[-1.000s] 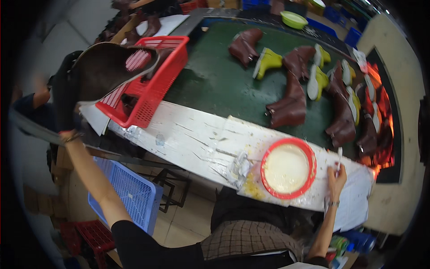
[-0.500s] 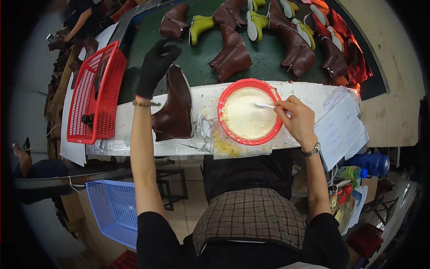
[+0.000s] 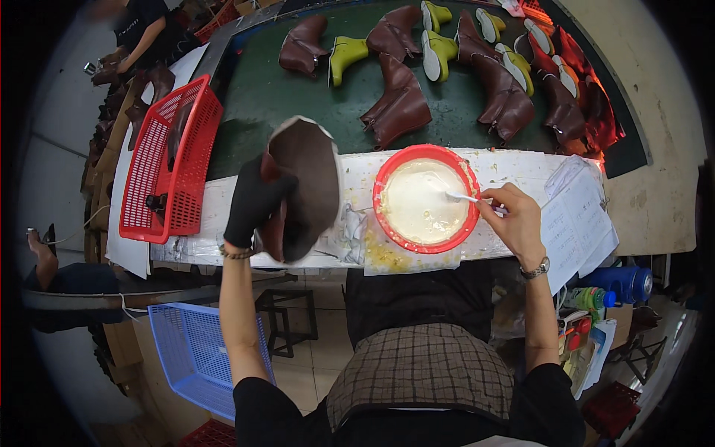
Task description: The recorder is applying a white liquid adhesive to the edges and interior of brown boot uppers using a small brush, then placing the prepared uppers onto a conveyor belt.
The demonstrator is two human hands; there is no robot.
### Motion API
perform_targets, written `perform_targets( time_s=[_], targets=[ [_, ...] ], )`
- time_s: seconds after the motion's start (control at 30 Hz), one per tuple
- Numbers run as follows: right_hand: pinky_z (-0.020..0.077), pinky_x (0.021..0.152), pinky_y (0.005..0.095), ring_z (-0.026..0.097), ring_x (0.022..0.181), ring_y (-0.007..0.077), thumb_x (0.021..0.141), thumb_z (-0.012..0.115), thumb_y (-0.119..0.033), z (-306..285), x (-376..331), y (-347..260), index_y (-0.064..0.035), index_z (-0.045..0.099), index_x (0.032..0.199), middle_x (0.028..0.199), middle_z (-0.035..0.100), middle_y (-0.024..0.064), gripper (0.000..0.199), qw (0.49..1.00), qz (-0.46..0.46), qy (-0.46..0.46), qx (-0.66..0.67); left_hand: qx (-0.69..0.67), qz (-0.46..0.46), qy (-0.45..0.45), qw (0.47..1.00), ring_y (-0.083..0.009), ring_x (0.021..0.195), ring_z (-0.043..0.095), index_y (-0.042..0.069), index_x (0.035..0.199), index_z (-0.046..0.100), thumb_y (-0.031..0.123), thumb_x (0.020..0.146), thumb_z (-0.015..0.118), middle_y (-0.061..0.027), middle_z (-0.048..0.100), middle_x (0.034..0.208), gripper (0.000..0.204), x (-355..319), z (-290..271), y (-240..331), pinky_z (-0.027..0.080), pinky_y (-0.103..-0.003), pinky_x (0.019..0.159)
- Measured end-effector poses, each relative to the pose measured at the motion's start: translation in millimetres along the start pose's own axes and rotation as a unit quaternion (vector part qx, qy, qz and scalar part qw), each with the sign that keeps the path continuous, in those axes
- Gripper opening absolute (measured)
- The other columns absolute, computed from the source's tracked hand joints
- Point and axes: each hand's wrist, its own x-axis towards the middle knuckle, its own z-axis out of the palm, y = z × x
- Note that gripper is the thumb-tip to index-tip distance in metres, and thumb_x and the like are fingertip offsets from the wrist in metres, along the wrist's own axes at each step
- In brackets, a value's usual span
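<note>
My left hand, in a black glove, grips a brown leather boot upper by its side. The upper is lifted and turned so that its dark inside and pale lower edge show. Between the fingers of my bare right hand is a thin white-handled brush. Its tip reaches over the creamy liquid in a red round bowl; the tip itself is hard to make out. A crumpled white cloth lies between the upper and the bowl.
Behind the white work surface, a green belt carries several brown boot uppers and yellow-green lasts. A red basket stands left, papers right. Below is a blue basket. Another person works far left.
My left hand has come down from above the boot upper and taken hold of it, lifting and turning it. My right hand still holds the brush at the bowl.
</note>
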Motion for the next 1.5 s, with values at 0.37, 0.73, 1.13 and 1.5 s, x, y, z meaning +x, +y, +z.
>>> perform_targets(
  time_s=[0.37,0.73,1.13,1.5],
  targets=[
    [0.0458,0.067,0.0283,0.059,0.076,0.0135,0.08,0.081,-0.006,-4.8,39.8,-42.8,-0.0052,0.078,0.097,0.088,0.066,0.0032,0.017,0.961,-0.165,0.047,0.216,-0.032,-0.179,-0.256,0.949,-0.0166,0.091,0.065,-0.005,0.113,0.067,0.029,0.075,0.085,-0.0109,0.07,0.101,0.054,-41.8,35.0,88.1,0.053,-0.032,0.082],
    [0.045,0.064,0.0269,0.058,0.077,0.0131,0.078,0.083,-0.007,7.9,-1.6,-52.2,-0.008,0.08,0.097,0.088,0.064,0.0019,0.019,0.961,-0.085,0.056,0.258,-0.21,-0.086,-0.011,0.974,-0.0109,0.066,0.064,-0.003,0.101,0.07,0.011,0.084,0.075,-0.0056,0.071,0.079,0.023,-51.0,48.3,96.2,0.05,-0.027,0.059],
    [0.0506,0.065,0.0372,0.065,0.078,0.0211,0.08,0.076,-0.018,19.2,10.5,-20.9,-0.0124,0.076,0.084,0.079,0.064,0.0011,0.007,0.989,-0.061,0.005,-0.133,0.045,0.06,-0.032,0.997,-0.0331,0.123,0.06,-0.001,0.155,0.024,0.032,0.06,0.096,-0.0214,0.056,0.139,0.124,-53.3,38.0,-60.4,0.05,-0.042,0.1],
    [0.0468,0.059,0.0228,0.063,0.069,0.0106,0.084,0.078,-0.008,8.2,6.8,-40.6,-0.0033,0.078,0.097,0.085,0.069,0.0062,0.014,0.979,0.015,0.017,0.204,0.163,0.117,0.099,0.975,-0.0374,0.127,0.054,0.0,0.149,0.036,0.024,0.059,0.094,-0.0222,0.053,0.139,0.109,-78.1,55.1,-31.1,0.047,-0.045,0.104]
  ],
)
